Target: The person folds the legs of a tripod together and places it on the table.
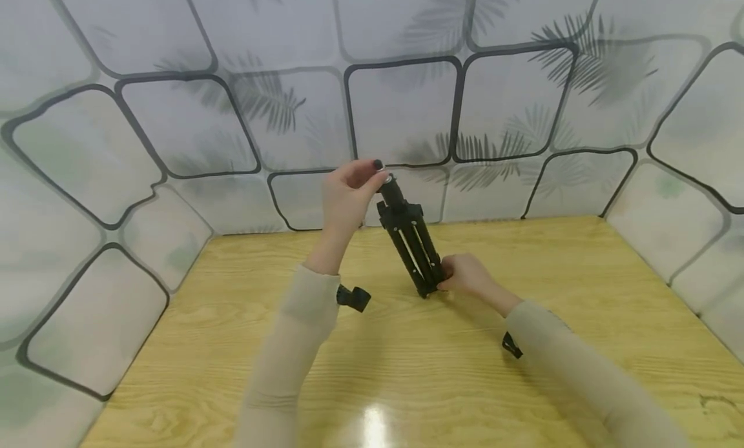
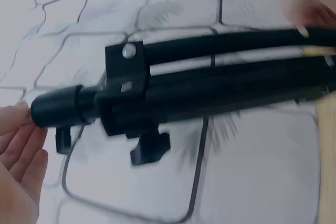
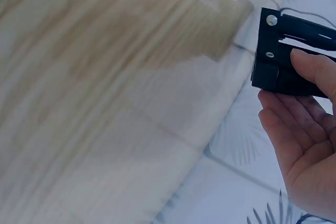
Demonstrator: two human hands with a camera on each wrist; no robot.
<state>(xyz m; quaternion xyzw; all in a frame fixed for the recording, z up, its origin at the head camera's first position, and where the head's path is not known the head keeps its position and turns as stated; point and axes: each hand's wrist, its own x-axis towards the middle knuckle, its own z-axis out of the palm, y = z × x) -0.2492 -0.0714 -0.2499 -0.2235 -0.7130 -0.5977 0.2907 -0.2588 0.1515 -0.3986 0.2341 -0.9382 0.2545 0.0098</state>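
Observation:
A folded black tripod point(image 1: 409, 235) is held slanted above the wooden table, its top end up and to the left. My left hand point(image 1: 345, 196) pinches that top end between thumb and fingers. In the left wrist view, a small knob point(image 2: 63, 139) juts from the collar and a larger wing knob point(image 2: 150, 148) sits below the leg bracket. Lower down, my right hand point(image 1: 467, 277) grips the foot end of the legs. The right wrist view shows the thumb on one side of the black leg end point(image 3: 269, 56) and the fingers beneath.
The wooden table point(image 1: 261, 383) runs back to a wall point(image 1: 401, 112) covered with a stone-and-leaf pattern, which also closes in at both sides. Black wrist camera mounts show below the left sleeve point(image 1: 290, 345) and the right sleeve point(image 1: 581, 364).

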